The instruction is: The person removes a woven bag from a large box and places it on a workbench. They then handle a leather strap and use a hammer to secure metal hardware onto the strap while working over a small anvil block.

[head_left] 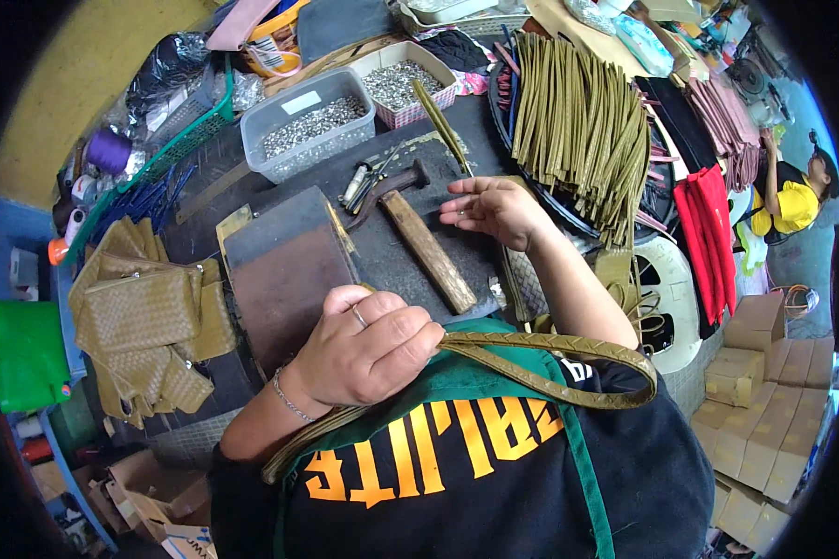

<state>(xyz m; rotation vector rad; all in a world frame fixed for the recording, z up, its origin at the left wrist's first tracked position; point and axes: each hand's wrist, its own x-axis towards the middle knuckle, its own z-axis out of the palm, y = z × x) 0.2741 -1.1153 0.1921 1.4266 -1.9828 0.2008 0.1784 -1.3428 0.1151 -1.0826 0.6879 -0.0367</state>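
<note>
My left hand (364, 349) is closed around an olive woven strap (569, 349) that loops across my lap to the right. My right hand (494, 210) rests on the dark work mat (391, 247), fingers loosely curled, holding nothing that I can see. A wooden-handled hammer (424, 244) lies on the mat just left of that hand. A single olive strap (441, 126) lies above it. A brown slab (284, 275) sits to the left of the hammer.
Two tubs of metal rivets, a clear one (308, 121) and a pink-rimmed one (403, 86), stand at the back. A bundle of olive straps (578, 130) lies at right, woven olive pouches (144, 326) at left. Cardboard boxes (764, 410) stack at lower right. Another person (792, 200) sits far right.
</note>
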